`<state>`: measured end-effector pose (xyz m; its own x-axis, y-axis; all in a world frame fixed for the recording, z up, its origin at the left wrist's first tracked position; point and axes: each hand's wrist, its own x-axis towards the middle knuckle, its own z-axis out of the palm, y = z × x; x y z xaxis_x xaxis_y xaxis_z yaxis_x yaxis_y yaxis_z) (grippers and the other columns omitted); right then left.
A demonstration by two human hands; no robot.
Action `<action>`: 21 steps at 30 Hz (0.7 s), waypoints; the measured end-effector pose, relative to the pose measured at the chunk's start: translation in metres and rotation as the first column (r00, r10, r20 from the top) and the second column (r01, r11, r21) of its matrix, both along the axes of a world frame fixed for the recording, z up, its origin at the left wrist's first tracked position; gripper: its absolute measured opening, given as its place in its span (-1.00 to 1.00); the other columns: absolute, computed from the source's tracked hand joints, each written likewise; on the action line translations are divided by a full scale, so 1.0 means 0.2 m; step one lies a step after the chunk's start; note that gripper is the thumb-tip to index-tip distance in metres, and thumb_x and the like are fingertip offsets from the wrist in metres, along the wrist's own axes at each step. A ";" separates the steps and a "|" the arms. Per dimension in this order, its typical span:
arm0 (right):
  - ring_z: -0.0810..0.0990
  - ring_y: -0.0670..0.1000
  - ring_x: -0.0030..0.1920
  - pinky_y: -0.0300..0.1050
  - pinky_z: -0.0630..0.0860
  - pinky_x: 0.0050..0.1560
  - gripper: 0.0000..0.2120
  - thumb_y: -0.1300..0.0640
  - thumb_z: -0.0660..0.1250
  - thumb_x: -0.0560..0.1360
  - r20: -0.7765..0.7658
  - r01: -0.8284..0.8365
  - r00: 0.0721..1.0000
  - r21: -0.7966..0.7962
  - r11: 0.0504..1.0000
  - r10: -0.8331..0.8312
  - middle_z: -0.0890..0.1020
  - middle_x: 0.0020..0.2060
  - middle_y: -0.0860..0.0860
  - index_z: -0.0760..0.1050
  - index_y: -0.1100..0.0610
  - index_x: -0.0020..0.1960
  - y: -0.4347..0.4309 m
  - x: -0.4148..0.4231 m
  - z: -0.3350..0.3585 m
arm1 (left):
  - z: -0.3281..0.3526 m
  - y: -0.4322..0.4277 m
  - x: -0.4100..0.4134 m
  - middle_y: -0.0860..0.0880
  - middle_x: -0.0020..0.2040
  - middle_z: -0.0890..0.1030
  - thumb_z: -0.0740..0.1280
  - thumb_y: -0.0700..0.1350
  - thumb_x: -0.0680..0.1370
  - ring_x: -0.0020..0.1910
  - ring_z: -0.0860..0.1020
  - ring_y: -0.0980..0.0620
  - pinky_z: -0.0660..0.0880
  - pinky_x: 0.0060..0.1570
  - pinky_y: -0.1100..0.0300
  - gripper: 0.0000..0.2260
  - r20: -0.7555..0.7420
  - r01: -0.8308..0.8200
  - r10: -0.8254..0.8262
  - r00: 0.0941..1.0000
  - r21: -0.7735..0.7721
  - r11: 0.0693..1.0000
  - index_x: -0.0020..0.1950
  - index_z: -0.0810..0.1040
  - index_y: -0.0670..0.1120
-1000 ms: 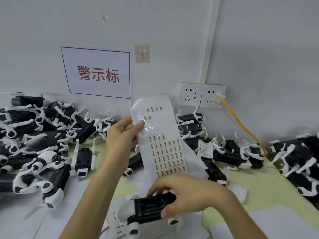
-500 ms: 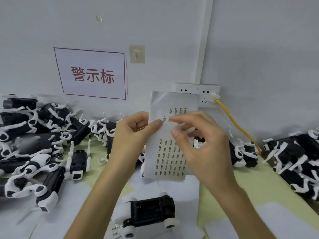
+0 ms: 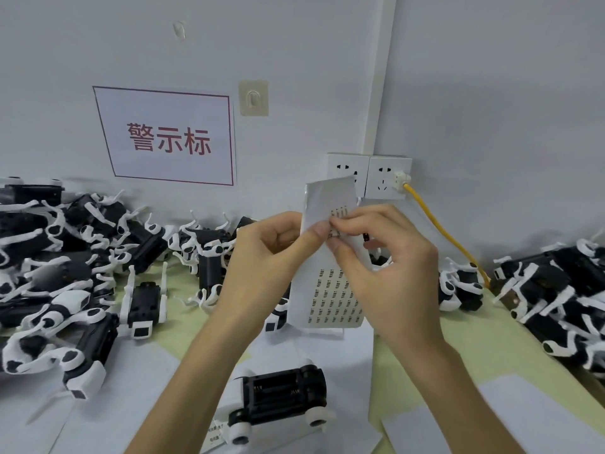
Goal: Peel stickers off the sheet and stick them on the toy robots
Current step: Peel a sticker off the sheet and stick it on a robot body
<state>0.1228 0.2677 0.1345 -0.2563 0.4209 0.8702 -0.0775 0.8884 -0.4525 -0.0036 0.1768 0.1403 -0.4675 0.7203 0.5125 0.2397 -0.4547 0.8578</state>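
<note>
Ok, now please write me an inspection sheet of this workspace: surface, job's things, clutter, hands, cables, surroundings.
Surface: pale green table, partly under white paper sheets.
Job's things: sticker sheet held upright; toy robot lying belly up in front, battery bay showing.
Clutter: left pile and right pile of toy robots.
Hands: left hand holds the sheet's edge; right hand pinches its upper sticker rows.
Cables: yellow cable plugged into wall socket.
Surroundings: white wall, red-lettered sign, adhesive hook.

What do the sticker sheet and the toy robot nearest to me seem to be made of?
Sticker sheet: probably thin paper, white, slightly glossy; it bends at the top. Toy robot: likely moulded plastic, matte black body with smooth white parts, sharp ribbed compartment.
</note>
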 end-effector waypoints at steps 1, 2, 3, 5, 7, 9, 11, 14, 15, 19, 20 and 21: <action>0.64 -0.10 0.00 -0.28 0.50 -0.07 -0.89 0.27 0.55 0.47 -0.002 -0.005 1.000 -0.004 1.000 0.005 0.67 -0.07 -0.07 0.71 0.13 -0.03 0.00 0.00 0.00 | 0.00 0.00 0.01 0.03 -0.26 0.72 0.42 -0.04 0.58 -0.30 0.65 0.15 0.49 -0.31 0.39 -0.84 -0.019 -0.006 0.007 1.000 0.018 1.000 -0.01 0.74 -0.09; 0.64 -0.09 0.00 -0.23 0.53 -0.09 -0.91 0.26 0.55 0.47 -0.001 -0.010 1.000 -0.014 1.000 0.010 0.67 -0.08 -0.09 0.70 0.12 -0.05 0.00 0.01 0.00 | 0.00 0.00 0.01 0.05 -0.29 0.70 0.41 -0.05 0.58 -0.34 0.63 0.18 0.46 -0.34 0.43 -0.85 -0.042 -0.015 0.016 0.999 0.030 0.999 -0.03 0.74 -0.09; 0.64 -0.09 0.00 -0.19 0.54 -0.09 -0.91 0.25 0.55 0.47 0.002 -0.013 1.000 -0.024 1.000 0.014 0.67 -0.09 -0.10 0.69 0.12 -0.07 0.01 0.01 0.00 | 0.00 0.00 0.01 0.08 -0.33 0.69 0.40 -0.06 0.58 -0.37 0.61 0.22 0.44 -0.36 0.46 -0.86 -0.068 -0.024 0.027 0.997 0.038 0.999 -0.07 0.73 -0.07; 0.64 -0.10 -0.02 -0.16 0.55 -0.10 -0.91 0.24 0.56 0.46 0.008 -0.019 1.000 -0.041 0.999 0.019 0.67 -0.10 -0.13 0.68 0.11 -0.09 0.01 0.02 0.00 | 0.01 -0.01 0.02 0.12 -0.38 0.66 0.40 -0.11 0.60 -0.41 0.58 0.25 0.40 -0.39 0.49 -0.87 -0.112 -0.042 0.047 0.993 0.045 0.998 -0.12 0.71 -0.03; 0.64 -0.10 -0.04 -0.15 0.55 -0.11 -0.92 0.24 0.56 0.46 0.008 -0.019 1.000 -0.051 0.999 0.019 0.67 -0.12 -0.13 0.68 0.12 -0.11 0.01 0.02 0.00 | 0.01 -0.01 0.02 0.10 -0.36 0.68 0.41 -0.12 0.59 -0.41 0.59 0.24 0.40 -0.39 0.48 -0.86 -0.131 -0.053 0.059 0.990 0.046 0.998 -0.14 0.71 0.00; 0.65 -0.09 -0.05 -0.12 0.55 -0.13 -0.92 0.24 0.56 0.45 0.001 -0.007 1.000 -0.046 0.999 0.007 0.68 -0.12 -0.12 0.68 0.12 -0.13 0.01 0.02 -0.01 | 0.01 -0.01 0.02 0.05 -0.32 0.71 0.41 -0.10 0.57 -0.39 0.62 0.21 0.42 -0.39 0.46 -0.86 -0.120 -0.052 0.058 0.991 0.047 0.998 -0.16 0.73 0.01; 0.65 -0.08 -0.05 -0.09 0.56 -0.14 -0.92 0.23 0.56 0.45 -0.013 0.005 1.000 -0.034 0.999 -0.005 0.69 -0.12 -0.12 0.67 0.12 -0.15 0.02 0.02 -0.01 | 0.01 -0.01 0.02 0.02 -0.29 0.73 0.42 -0.09 0.58 -0.36 0.65 0.17 0.45 -0.37 0.42 -0.84 -0.105 -0.052 0.057 0.993 0.047 0.998 -0.18 0.74 0.03; 0.66 -0.08 -0.06 -0.06 0.56 -0.18 -0.93 0.23 0.55 0.46 -0.032 0.023 0.999 0.003 1.000 -0.023 0.70 -0.13 -0.10 0.68 0.13 -0.16 0.03 0.01 -0.02 | -0.01 0.00 0.02 -0.03 -0.22 0.75 0.43 -0.08 0.59 -0.26 0.71 0.06 0.56 -0.28 0.29 -0.85 -0.086 -0.034 0.037 0.996 0.033 0.999 -0.14 0.76 0.05; 0.66 -0.09 -0.06 -0.06 0.57 -0.18 -0.93 0.23 0.55 0.46 -0.037 0.030 0.999 0.018 0.999 -0.030 0.70 -0.13 -0.09 0.68 0.14 -0.15 0.04 0.01 -0.03 | -0.01 0.00 0.02 -0.04 -0.22 0.75 0.43 -0.06 0.58 -0.26 0.71 0.05 0.57 -0.27 0.29 -0.87 -0.078 -0.032 0.035 0.996 0.035 0.999 -0.13 0.76 0.03; 0.66 -0.11 -0.07 -0.10 0.57 -0.18 -0.94 0.25 0.56 0.47 -0.059 0.080 0.995 0.068 0.994 -0.076 0.72 -0.13 -0.07 0.70 0.16 -0.15 0.06 0.00 -0.04 | -0.02 0.02 0.02 -0.04 -0.25 0.73 0.42 0.00 0.54 -0.32 0.66 0.09 0.51 -0.32 0.31 -0.84 -0.023 -0.025 0.026 0.999 0.037 0.999 -0.12 0.76 -0.03; 0.66 -0.13 -0.08 -0.15 0.57 -0.16 -0.94 0.26 0.56 0.46 -0.066 0.093 0.994 0.085 0.992 -0.087 0.72 -0.13 -0.06 0.70 0.17 -0.15 0.06 0.00 -0.05 | -0.02 0.02 0.02 -0.06 -0.24 0.74 0.42 0.02 0.54 -0.29 0.68 0.05 0.56 -0.31 0.22 -0.83 -0.012 -0.023 0.023 1.000 0.022 1.000 -0.12 0.76 -0.03; 0.66 -0.14 -0.09 -0.19 0.57 -0.13 -0.94 0.27 0.56 0.46 -0.072 0.104 0.993 0.102 0.989 -0.096 0.72 -0.13 -0.06 0.71 0.17 -0.16 0.07 0.00 -0.05 | -0.03 0.02 0.02 -0.08 -0.21 0.74 0.42 0.04 0.54 -0.26 0.70 0.01 0.61 -0.28 0.11 -0.82 0.000 -0.021 0.021 1.000 0.006 1.000 -0.11 0.76 -0.03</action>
